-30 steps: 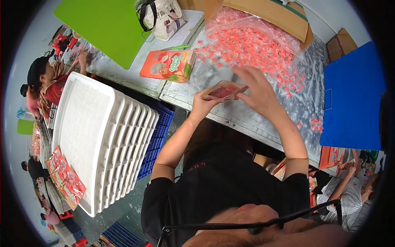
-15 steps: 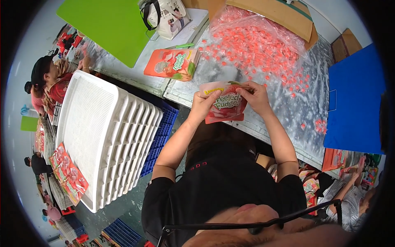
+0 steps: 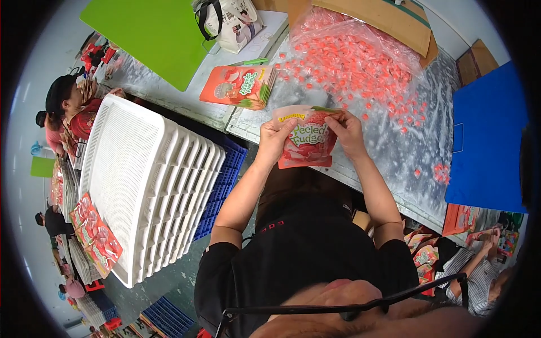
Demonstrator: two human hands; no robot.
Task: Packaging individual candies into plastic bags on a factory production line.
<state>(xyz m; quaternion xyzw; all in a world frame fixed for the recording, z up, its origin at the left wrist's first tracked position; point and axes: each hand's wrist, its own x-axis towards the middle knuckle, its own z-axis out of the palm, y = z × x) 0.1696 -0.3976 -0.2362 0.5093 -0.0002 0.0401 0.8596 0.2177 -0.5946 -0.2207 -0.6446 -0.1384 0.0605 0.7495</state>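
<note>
Upright in front of my body, at the table's near edge, is a red and pink candy pouch (image 3: 307, 145) with printed lettering. My left hand (image 3: 274, 138) pinches its left side near the top, thumb on the front. At the upper right corner my right hand (image 3: 346, 130) grips it the same way, fingers behind. Whether the pouch's top is open cannot be told. Just beyond, to the left, lies a stack of similar flat pouches (image 3: 231, 87). Small wrapped red candies (image 3: 360, 79) spread from a clear plastic bag in a cardboard box (image 3: 389, 19) at the back.
White perforated trays (image 3: 127, 141) are stacked on blue crates (image 3: 225, 169) at my left, a pouch (image 3: 96, 234) on top. A green board (image 3: 146, 39) and a white bag (image 3: 234, 25) stand behind. A blue panel (image 3: 487, 135) bounds the right side. Co-workers (image 3: 73, 104) sit at left and lower right.
The pouch's top edge, bent and pulled before, now lies flatter, its front facing me more fully. My right hand has shifted slightly left and down. Both hands keep hold.
</note>
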